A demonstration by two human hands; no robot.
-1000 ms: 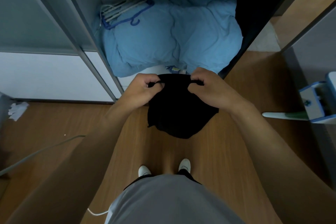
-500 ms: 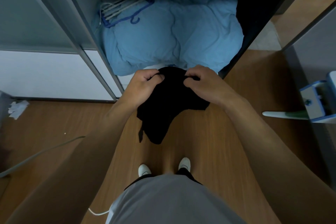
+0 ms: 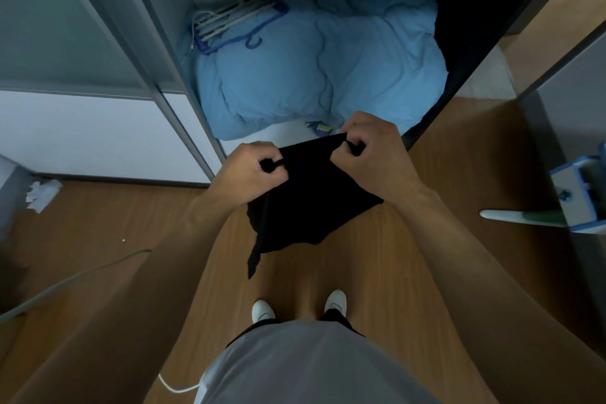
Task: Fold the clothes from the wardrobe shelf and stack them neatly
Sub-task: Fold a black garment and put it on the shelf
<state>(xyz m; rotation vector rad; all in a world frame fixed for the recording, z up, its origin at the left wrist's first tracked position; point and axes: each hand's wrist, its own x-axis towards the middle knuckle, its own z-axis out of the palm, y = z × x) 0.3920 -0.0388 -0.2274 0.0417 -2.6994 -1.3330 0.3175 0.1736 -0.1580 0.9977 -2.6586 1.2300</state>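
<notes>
Currently in hand: a black garment [image 3: 311, 207], held in the air in front of the person, above the wooden floor [image 3: 98, 223] and just short of the open wardrobe.
Left hand [image 3: 249, 170]: fingers curled, pinching one end of the garment's top edge.
Right hand [image 3: 367, 157]: fingers curled round the other end of that edge, a little higher and nearer the wardrobe.
How the cloth hangs: the top edge runs stretched between the two hands, the body drapes below, and a narrow tail dangles lowest on the left side.
Step, as I read it: spreading the piece flat before the first fold.
Doing it well: I would level the two hands, keep the edge taut, and let that stray tail fall straight or shake it out. Otherwise it will likely get trapped crooked inside the fold.
Changed from half a second ago: then the hands were close together and the cloth hung bunched under the left one. Now they have drawn apart and the cloth shows much wider.
Behind: blue bedding [image 3: 311, 59] fills the lower compartment, with hangers [image 3: 236, 20] lying on it.
</notes>
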